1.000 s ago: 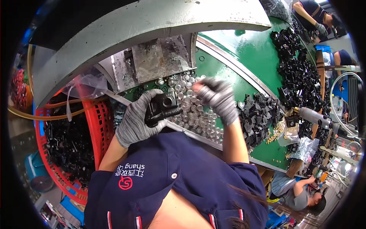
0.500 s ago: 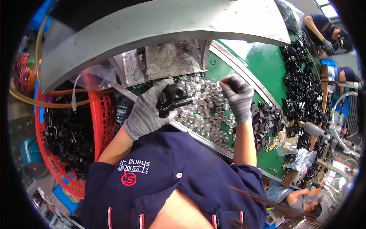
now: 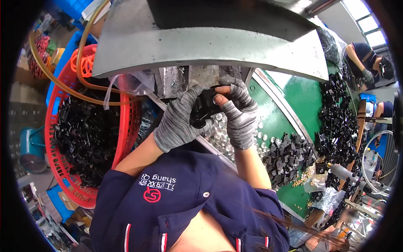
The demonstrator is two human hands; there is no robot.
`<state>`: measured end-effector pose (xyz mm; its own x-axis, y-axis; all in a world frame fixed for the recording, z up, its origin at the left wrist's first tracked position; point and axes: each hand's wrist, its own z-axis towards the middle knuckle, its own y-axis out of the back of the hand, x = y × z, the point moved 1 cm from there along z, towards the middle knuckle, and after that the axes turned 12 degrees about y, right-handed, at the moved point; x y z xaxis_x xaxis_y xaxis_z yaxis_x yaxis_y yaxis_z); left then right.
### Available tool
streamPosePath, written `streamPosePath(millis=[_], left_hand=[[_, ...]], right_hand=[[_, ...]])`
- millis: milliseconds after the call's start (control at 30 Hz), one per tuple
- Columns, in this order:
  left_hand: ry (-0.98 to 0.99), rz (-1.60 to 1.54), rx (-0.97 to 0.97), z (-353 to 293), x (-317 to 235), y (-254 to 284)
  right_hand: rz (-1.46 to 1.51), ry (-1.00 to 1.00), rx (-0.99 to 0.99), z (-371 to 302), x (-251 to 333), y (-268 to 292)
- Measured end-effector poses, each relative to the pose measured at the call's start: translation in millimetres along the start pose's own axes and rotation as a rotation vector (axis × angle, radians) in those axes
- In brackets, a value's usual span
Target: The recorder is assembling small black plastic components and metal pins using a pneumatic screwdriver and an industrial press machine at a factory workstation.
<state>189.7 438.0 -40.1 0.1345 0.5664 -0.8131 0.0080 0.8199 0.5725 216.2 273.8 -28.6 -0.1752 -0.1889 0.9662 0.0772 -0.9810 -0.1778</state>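
Note:
My left hand (image 3: 178, 119), in a grey knit glove, is closed around a glossy black moulded part (image 3: 203, 106). My right hand (image 3: 240, 112) wears a similar glove with bare thumb and fingertip showing. Its thumb and forefinger pinch a small round clear piece (image 3: 215, 99) against the right side of the black part. Just below the hands lies a spread of small round clear pieces (image 3: 221, 136) on the green surface. How the piece sits against the part is partly hidden by my fingers.
A red basket (image 3: 124, 130) of black parts stands at the left. A broad grey metal machine guard (image 3: 201, 48) arches over the far side. Dark small parts (image 3: 287, 161) and black parts (image 3: 338, 122) are heaped on the right, near a power tool (image 3: 342, 172). Other people work at far right.
My right hand has come left from above the clear pieces to the black part. The view has shifted, and the black part now lies between both hands.

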Motion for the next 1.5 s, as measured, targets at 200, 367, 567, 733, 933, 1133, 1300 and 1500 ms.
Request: streamPosePath(millis=[200,367,567,733,933,1133,1300,1500], left_hand=[[-0.013,-0.264,-0.044,21,2,6],[0.124,-0.425,-0.075,38,19,3],[0.146,-0.095,-0.106,65,41,1],[-0.402,0.662,-0.578,76,107,-21],[-0.323,0.751,-0.634,79,123,-27],[-0.276,0.604,-0.549,81,108,-21],[-0.266,0.586,-0.513,80,92,-14],[-0.236,0.539,-0.443,81,86,-11]], right_hand=[[-0.103,0.196,-0.029,9,-21,-3],[-0.096,0.141,-0.113,17,-8,-9],[-0.31,0.241,0.048,36,-40,8],[-0.363,0.297,0.063,46,-42,9],[-0.368,0.293,0.071,47,-39,10],[-0.236,0.208,0.054,49,-37,10],[-0.211,0.175,0.087,49,-42,11],[-0.25,0.216,0.056,50,-55,14]])
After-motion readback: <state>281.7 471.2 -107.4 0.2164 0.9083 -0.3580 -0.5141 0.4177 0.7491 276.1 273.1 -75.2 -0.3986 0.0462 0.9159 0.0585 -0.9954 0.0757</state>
